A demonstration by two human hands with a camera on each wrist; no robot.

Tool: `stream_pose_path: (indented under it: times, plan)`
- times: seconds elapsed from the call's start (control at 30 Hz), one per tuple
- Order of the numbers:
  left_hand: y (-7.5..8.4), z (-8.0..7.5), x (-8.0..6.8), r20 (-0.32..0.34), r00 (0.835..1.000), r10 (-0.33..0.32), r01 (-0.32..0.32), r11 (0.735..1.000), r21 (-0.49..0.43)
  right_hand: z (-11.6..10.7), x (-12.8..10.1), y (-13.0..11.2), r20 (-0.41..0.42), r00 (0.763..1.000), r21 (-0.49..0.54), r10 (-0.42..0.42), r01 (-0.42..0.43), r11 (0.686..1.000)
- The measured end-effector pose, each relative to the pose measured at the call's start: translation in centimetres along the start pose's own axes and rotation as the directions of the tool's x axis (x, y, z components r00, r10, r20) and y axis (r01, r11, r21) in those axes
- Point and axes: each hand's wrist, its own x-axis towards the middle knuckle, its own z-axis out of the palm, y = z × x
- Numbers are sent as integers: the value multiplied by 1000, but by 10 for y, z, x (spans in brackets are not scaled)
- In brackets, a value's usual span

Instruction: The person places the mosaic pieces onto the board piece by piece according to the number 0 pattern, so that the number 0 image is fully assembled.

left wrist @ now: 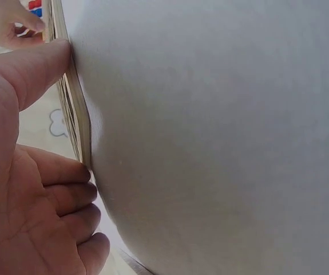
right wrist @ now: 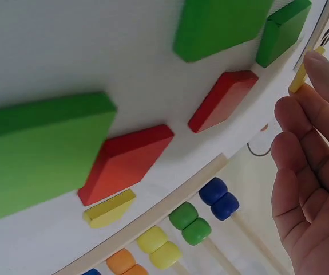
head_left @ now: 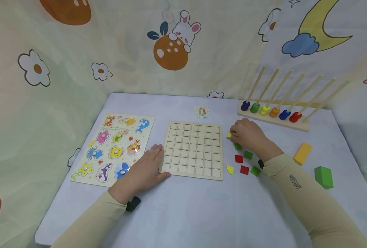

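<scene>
My left hand lies with fairly straight fingers along the left side of a wooden grid board. Its thumb touches the board's front left corner. Over at the board's right side, my right hand pinches a small yellow piece between thumb and index finger, close to the tabletop. Loose flat pieces lie below that hand: several green squares, two red squares and a yellow quarter-round piece. A small pattern card sits behind the board.
A sea-animal peg puzzle is at the left, partly under my left hand. At the back right stands a wooden rack with upright rods and coloured beads. A yellow block and a green block lie right of my right forearm.
</scene>
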Motion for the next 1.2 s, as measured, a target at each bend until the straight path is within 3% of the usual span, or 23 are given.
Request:
stream_pose_path:
  times: [0.53,1.2]
  plan:
    - [-2,2,0,-15,1000,-6,6,1000,-2,-8,6,-18,-57,993,-24,-106,105,994]
    - [-2,2,0,-19,1000,5,-6,1000,-8,-16,20,-52,-88,981,-20,-173,172,985]
